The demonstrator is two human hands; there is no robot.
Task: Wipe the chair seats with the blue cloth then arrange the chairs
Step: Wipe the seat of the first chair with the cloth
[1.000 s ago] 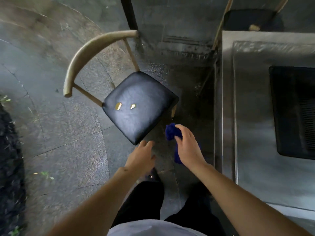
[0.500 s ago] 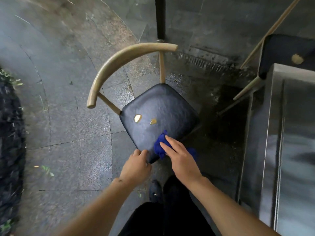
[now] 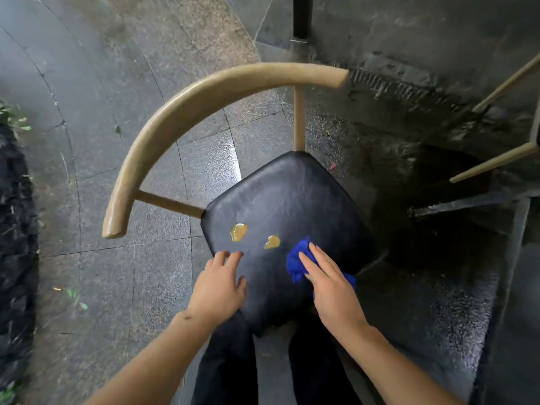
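Head view, looking down past dark trousers (image 3: 230, 369) at a wet stone-paved floor (image 3: 96, 287). Along the far left edge runs a dark strip of soil (image 3: 16, 229) with a few green leaves. Right of it the curved tan backrest (image 3: 204, 95) of the chair arcs from lower left up to the top centre, carried on two slim tan posts — one slanting in from the left, one upright at the seat's far corner. The black padded seat (image 3: 292, 200) sits turned like a diamond, one corner toward the person, and bears two small yellowish marks (image 3: 238, 231) (torn patches or bits of leaf, I cannot tell which) side by side near its left-middle.

The left hand (image 3: 220, 285) lies flat on the near left part of the seat, fingers (image 3: 233, 257) straight and slightly spread, holding nothing, just below the marks. To its right the right hand (image 3: 327, 282) presses the blue cloth (image 3: 296, 261) onto the near right part of the seat with straight, flat fingers — the crumpled cloth shows beyond the fingertips and at the hand's right side, just beside the right-hand mark.

Above, a black post (image 3: 302, 16) rises from the floor. At the far right, tan legs of a second chair (image 3: 496, 162) slant in over dark wet ground.
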